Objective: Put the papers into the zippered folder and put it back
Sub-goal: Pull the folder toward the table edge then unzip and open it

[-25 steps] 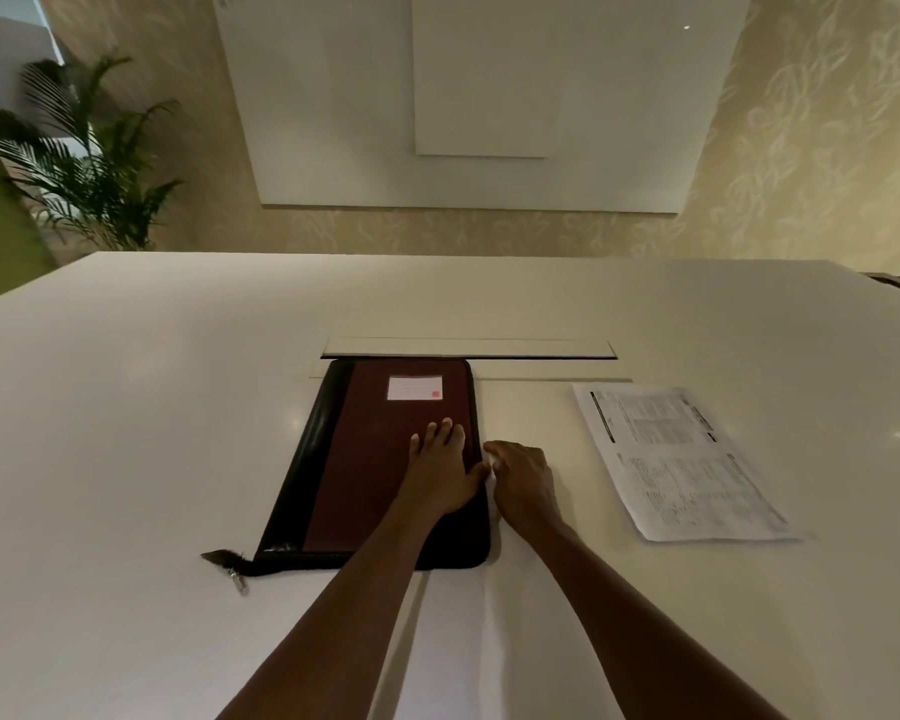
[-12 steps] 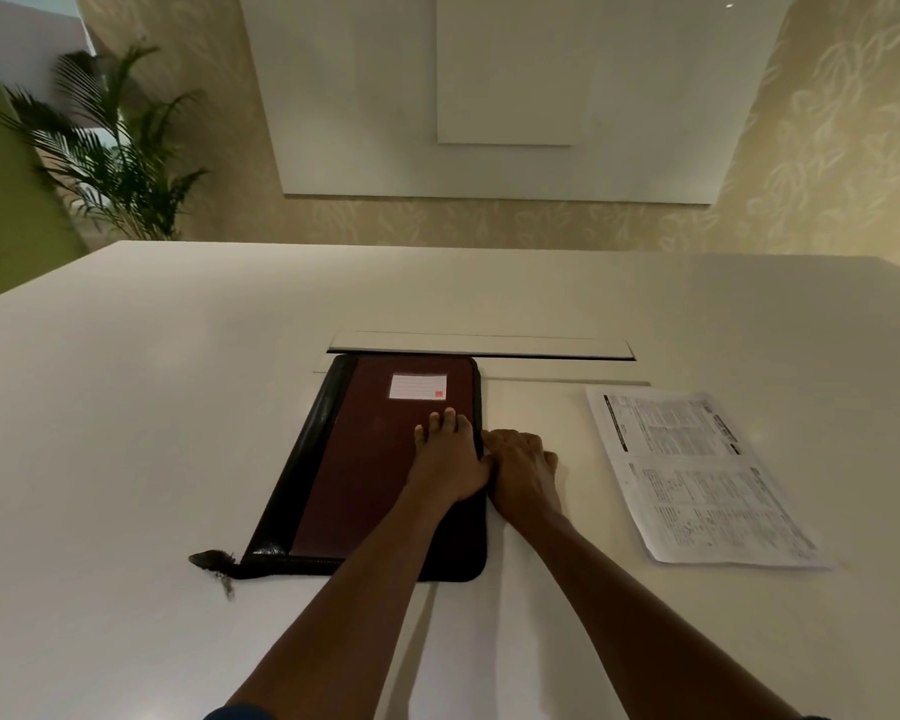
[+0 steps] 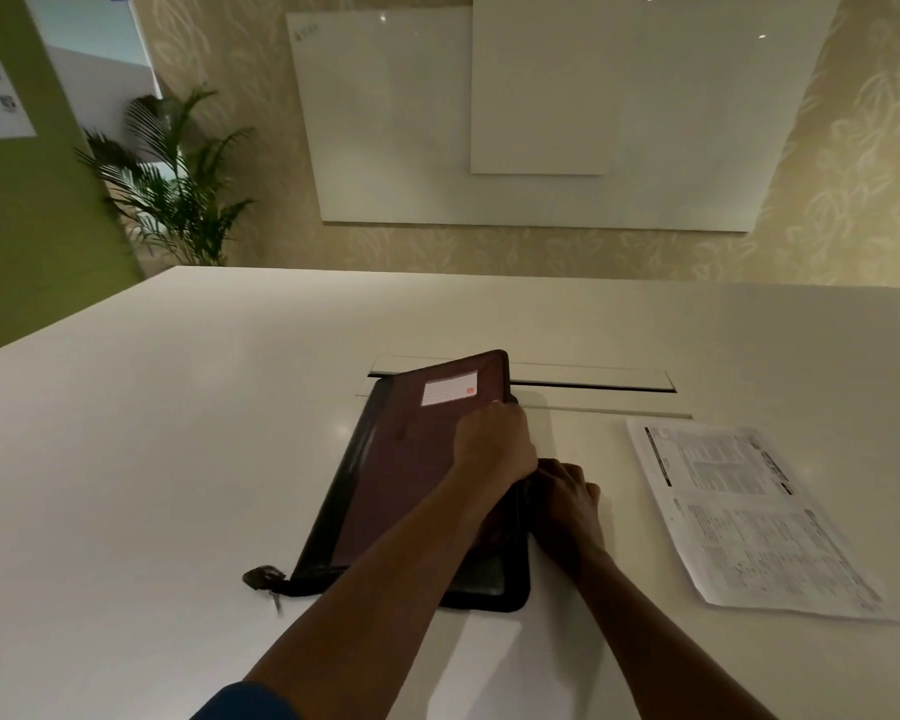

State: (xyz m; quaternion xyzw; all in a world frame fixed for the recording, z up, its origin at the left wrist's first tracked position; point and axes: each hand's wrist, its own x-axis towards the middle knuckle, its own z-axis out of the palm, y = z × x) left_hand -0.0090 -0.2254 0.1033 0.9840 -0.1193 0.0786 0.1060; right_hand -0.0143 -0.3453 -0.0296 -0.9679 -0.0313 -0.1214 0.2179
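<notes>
A dark maroon zippered folder (image 3: 406, 465) with black edging and a white label lies in the middle of the white table (image 3: 152, 459). Its top cover is tilted up along the right edge. My left hand (image 3: 494, 441) grips that raised right edge of the cover. My right hand (image 3: 567, 493) rests against the folder's right side, on the lower half, fingers curled at the opening. The printed papers (image 3: 744, 517) lie flat on the table to the right of the folder, apart from both hands. The zip pull (image 3: 263, 576) trails off the near left corner.
A long cable slot with a lid (image 3: 593, 381) runs across the table just behind the folder. A whiteboard (image 3: 541, 122) hangs on the far wall. A potted palm (image 3: 172, 184) stands beyond the table's far left corner.
My left hand went from lying flat on the cover to gripping its right edge and lifting it, so the folder has begun to open. My right hand stayed at the folder's right side.
</notes>
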